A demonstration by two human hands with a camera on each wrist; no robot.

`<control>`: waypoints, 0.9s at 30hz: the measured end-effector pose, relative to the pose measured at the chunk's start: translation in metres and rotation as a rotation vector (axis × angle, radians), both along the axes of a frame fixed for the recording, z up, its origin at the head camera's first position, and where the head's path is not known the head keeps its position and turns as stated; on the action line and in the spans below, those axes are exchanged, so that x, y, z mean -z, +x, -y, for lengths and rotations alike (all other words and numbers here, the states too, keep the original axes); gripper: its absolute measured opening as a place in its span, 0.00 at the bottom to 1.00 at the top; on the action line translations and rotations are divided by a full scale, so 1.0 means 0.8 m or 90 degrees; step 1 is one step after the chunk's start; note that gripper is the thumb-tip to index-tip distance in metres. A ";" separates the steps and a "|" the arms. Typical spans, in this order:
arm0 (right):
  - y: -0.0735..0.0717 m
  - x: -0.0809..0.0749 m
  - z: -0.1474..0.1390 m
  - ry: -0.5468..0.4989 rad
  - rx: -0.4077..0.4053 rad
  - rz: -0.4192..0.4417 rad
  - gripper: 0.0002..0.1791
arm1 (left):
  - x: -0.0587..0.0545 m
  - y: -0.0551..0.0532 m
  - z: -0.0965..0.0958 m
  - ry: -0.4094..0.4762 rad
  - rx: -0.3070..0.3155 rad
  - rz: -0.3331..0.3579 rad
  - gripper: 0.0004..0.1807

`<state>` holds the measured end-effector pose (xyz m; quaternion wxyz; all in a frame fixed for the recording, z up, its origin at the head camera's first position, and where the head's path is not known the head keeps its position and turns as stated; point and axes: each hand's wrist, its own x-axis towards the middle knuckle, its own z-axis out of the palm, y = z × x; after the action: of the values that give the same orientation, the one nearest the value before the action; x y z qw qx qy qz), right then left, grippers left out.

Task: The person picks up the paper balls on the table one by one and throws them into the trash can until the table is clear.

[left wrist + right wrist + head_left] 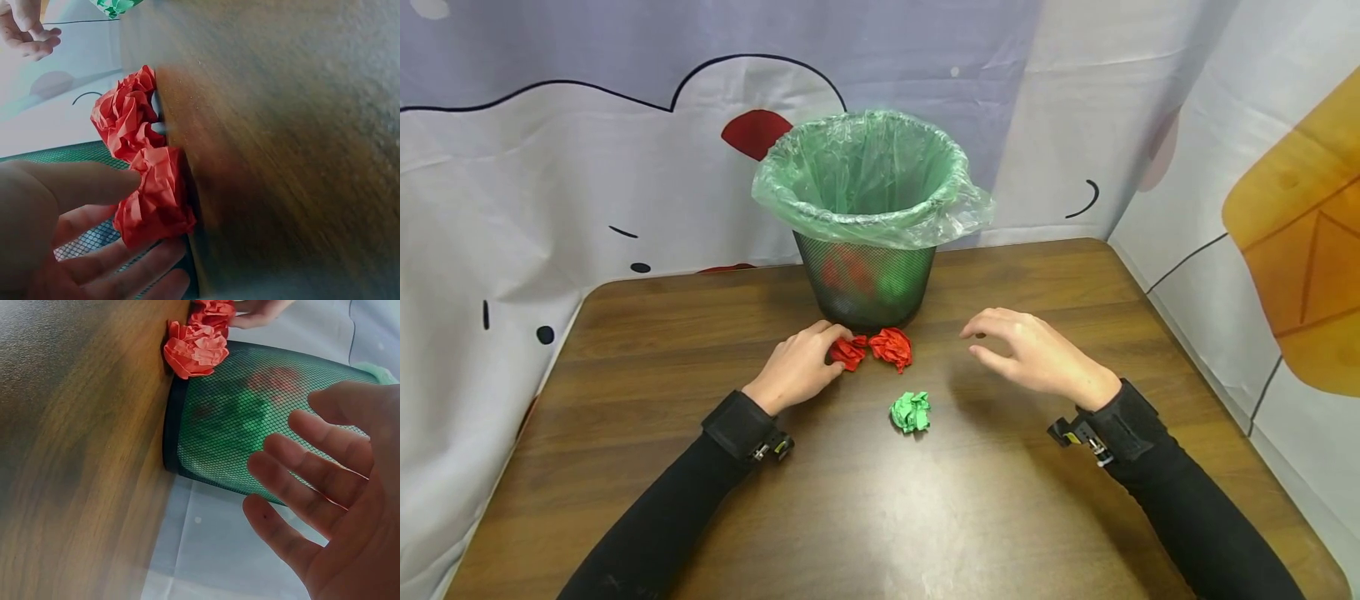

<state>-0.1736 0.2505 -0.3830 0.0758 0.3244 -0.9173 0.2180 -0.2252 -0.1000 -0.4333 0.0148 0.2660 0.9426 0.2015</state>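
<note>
My left hand [803, 364] is at a crumpled red paper ball [848, 353] on the table, thumb on one side and fingers curled round the other. In the left wrist view the thumb presses against this red paper ball [156, 200], with the fingers behind it. A second crumpled red paper ball [891, 348] lies right beside it, by the foot of the mesh bin [868, 287]. Nearer to me lies a crumpled green paper ball [911, 412]. My right hand [1033, 350] is held over the table to the right, fingers loosely bent, holding nothing.
The bin stands at the table's back edge, lined with a green plastic bag [962, 204] folded over its rim. Red and green shapes show through its mesh. A printed cloth [685, 192] hangs behind the wooden table [647, 367] and along its sides.
</note>
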 end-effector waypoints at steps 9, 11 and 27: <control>0.001 0.005 -0.003 -0.004 0.004 0.003 0.10 | 0.003 -0.002 0.003 0.038 0.005 0.006 0.16; 0.001 0.006 -0.003 -0.005 0.003 0.004 0.10 | 0.003 -0.002 0.004 0.046 0.005 0.009 0.16; -0.002 0.005 0.003 -0.011 -0.003 -0.009 0.09 | -0.027 0.009 0.023 0.140 -0.011 -0.116 0.10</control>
<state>-0.1755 0.2482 -0.3870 0.0846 0.3277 -0.9140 0.2236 -0.2179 -0.1188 -0.4119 -0.1019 0.2754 0.9144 0.2785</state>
